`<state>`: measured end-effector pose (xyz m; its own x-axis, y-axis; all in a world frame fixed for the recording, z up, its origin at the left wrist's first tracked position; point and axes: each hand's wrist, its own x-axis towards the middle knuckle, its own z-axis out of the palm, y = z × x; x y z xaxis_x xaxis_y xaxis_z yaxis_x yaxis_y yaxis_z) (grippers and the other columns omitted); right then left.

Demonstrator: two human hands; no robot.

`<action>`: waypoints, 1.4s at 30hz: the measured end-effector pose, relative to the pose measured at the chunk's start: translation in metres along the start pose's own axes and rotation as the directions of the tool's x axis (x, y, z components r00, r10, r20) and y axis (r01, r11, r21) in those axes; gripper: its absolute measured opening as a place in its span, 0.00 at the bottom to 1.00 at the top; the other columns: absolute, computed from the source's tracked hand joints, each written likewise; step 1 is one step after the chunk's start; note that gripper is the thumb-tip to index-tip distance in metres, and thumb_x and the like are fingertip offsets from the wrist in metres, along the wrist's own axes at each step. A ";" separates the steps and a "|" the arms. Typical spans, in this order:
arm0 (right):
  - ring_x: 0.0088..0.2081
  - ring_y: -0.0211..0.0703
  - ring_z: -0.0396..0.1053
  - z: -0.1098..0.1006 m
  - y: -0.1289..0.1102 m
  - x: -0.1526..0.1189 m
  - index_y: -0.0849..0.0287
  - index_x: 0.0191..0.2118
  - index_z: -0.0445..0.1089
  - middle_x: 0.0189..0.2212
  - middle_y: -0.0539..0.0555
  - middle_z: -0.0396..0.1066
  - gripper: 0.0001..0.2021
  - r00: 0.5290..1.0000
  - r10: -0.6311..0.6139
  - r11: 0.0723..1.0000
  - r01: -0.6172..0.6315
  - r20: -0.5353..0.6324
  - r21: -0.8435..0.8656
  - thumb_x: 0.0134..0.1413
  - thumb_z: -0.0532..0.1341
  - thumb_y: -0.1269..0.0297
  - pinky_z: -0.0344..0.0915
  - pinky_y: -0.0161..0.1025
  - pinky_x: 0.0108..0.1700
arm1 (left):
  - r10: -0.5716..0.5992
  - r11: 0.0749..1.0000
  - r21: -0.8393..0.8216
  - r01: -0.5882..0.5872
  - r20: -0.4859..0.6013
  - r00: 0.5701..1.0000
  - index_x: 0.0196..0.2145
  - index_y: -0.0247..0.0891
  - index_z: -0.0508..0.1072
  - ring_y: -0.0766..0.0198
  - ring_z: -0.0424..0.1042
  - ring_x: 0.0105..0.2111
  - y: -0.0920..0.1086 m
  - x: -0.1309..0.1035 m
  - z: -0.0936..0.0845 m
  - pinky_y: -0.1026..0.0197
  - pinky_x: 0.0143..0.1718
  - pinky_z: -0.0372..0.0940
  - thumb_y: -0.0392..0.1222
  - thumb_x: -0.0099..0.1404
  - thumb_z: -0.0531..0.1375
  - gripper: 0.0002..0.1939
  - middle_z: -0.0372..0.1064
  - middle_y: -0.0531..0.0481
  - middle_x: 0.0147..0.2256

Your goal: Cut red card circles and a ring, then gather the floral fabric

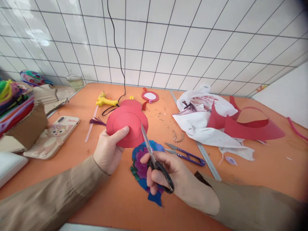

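My left hand (109, 150) pinches a round piece of red paper (134, 117), thumb on top and fingers underneath. A curved line runs inside the paper's edge. In my right hand (168, 170) is a pair of scissors (149, 148) with black handles, its blades reaching the right part of the red paper. Beneath the scissors lies a blue round piece (138, 184) with a purple flower, partly hidden by my right hand. Just right of it rest purple thread snips (189, 156). Behind the held paper sits another red piece (133, 103), mostly covered.
A yellow glue gun (106, 100) with a glue stick (92, 123) lies at the back left, near a phone (53, 136) and a cardboard box (29, 128) of pipe cleaners. To the right are a white plastic bag (192, 123) and red paper offcuts (255, 128). A small red-rimmed ornament (150, 96) lies behind.
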<state>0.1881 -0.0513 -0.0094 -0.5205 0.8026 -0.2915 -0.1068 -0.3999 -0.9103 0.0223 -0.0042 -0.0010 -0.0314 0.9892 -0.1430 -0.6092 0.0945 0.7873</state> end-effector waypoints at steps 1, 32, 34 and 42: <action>0.21 0.33 0.67 0.000 0.000 0.000 0.63 0.38 0.62 0.21 0.47 0.67 0.27 1.000 -0.001 1.000 0.001 0.000 -0.003 0.39 0.67 0.46 0.63 0.32 0.25 | 0.001 1.000 -0.002 -0.001 0.001 1.000 0.38 0.34 0.77 0.60 0.75 0.36 0.000 0.000 0.000 0.62 0.36 0.70 0.34 0.51 0.67 0.14 0.78 0.47 0.34; 0.18 0.30 0.62 0.003 -0.004 0.000 0.62 0.37 0.62 0.18 0.44 0.63 0.19 1.000 -0.017 0.994 0.015 -0.017 -0.106 0.45 0.63 0.52 0.60 0.31 0.23 | -0.014 0.999 -0.039 0.014 -0.010 1.000 0.38 0.34 0.77 0.57 0.76 0.36 0.001 -0.002 0.001 0.57 0.37 0.71 0.33 0.52 0.66 0.13 0.77 0.47 0.34; 0.19 0.31 0.63 0.003 -0.004 -0.001 0.62 0.37 0.62 0.19 0.45 0.64 0.20 1.000 -0.013 0.996 0.012 -0.019 -0.089 0.44 0.64 0.51 0.61 0.31 0.24 | -0.010 0.999 -0.035 0.009 -0.007 1.000 0.38 0.34 0.77 0.58 0.76 0.36 0.001 -0.002 0.001 0.58 0.38 0.71 0.33 0.52 0.66 0.13 0.77 0.47 0.34; 0.21 0.33 0.66 0.001 -0.002 -0.002 0.62 0.38 0.62 0.22 0.47 0.66 0.25 1.000 -0.031 0.998 0.031 -0.002 -0.055 0.42 0.66 0.47 0.62 0.33 0.25 | -0.002 1.000 -0.006 0.002 0.018 1.000 0.40 0.34 0.76 0.56 0.76 0.36 0.001 -0.002 0.001 0.58 0.37 0.71 0.35 0.51 0.67 0.16 0.78 0.46 0.34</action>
<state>0.1889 -0.0528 -0.0065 -0.5151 0.8155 -0.2639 -0.0756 -0.3499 -0.9337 0.0225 -0.0059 0.0001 -0.0165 0.9909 -0.1338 -0.6138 0.0956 0.7836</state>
